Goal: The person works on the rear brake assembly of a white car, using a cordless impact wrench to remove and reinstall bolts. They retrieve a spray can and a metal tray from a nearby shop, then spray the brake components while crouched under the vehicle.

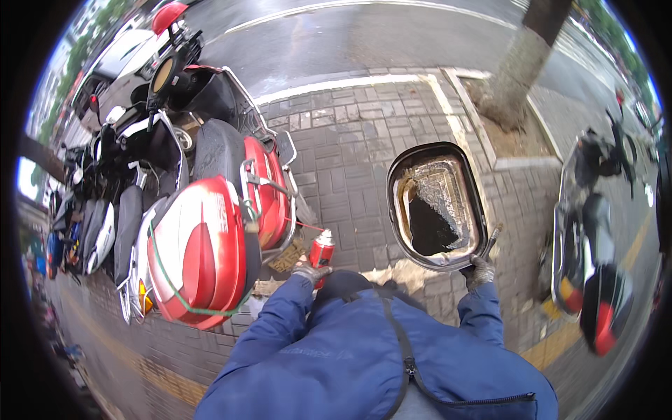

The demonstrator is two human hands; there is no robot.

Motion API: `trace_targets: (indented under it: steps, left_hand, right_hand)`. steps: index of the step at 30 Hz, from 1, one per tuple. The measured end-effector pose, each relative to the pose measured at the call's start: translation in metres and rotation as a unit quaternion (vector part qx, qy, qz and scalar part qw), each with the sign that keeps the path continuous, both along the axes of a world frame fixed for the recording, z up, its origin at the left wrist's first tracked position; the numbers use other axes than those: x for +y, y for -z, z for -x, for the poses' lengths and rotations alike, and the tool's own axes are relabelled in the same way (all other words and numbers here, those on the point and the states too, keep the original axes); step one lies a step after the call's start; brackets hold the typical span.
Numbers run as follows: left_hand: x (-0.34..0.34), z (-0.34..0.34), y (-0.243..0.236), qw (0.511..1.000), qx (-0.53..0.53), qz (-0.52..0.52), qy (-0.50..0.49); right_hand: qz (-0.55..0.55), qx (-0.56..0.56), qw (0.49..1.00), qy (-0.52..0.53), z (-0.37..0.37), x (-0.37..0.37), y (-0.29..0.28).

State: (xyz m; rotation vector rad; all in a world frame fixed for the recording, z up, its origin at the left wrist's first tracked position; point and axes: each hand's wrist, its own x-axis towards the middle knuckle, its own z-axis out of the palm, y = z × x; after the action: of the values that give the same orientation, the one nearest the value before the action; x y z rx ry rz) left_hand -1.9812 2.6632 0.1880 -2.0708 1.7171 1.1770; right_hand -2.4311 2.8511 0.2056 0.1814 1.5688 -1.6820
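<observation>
My left hand (309, 270), in a grey glove, is closed around a red spray can (322, 250) with a white top. A thin red straw (302, 224) points left from its nozzle. My right hand (481, 274), gloved too, grips the near right edge of a deep, rounded rectangular pan (479, 204) with a dark rim. Dark liquid (430, 222) pools at the pan's left and near side, and a brownish-white crust lines its inside. Beside the rim, a slim brush-like tool (493, 239) sticks up from my right hand; its exact kind is unclear.
Close on my left stands a scooter with a red-and-white rear box (199, 252); several more are parked beyond it. Another scooter (598, 231) is at the right. A tree trunk (516, 77) rises from a curbed bed at the far right. Paving bricks (343, 161) reach a wet road (364, 38).
</observation>
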Motion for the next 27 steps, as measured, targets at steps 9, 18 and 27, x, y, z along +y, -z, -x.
trace_targets:
  steps: [9,18,27]
  left_hand:
    - [-0.238,0.076,0.033,0.986,0.069,0.037,-0.149]
    - [-0.519,0.138,0.004,0.993,0.041,0.022,-0.111]
    - [-0.697,0.113,0.016,0.949,-0.01,0.072,-0.305]
  right_hand:
    - [0.025,0.0,0.997,-0.076,0.105,-0.315,0.002]
    - [-0.011,-0.013,0.993,-0.12,0.14,-0.578,-0.009]
    - [-0.057,-0.042,0.973,-0.218,0.157,-0.936,0.038]
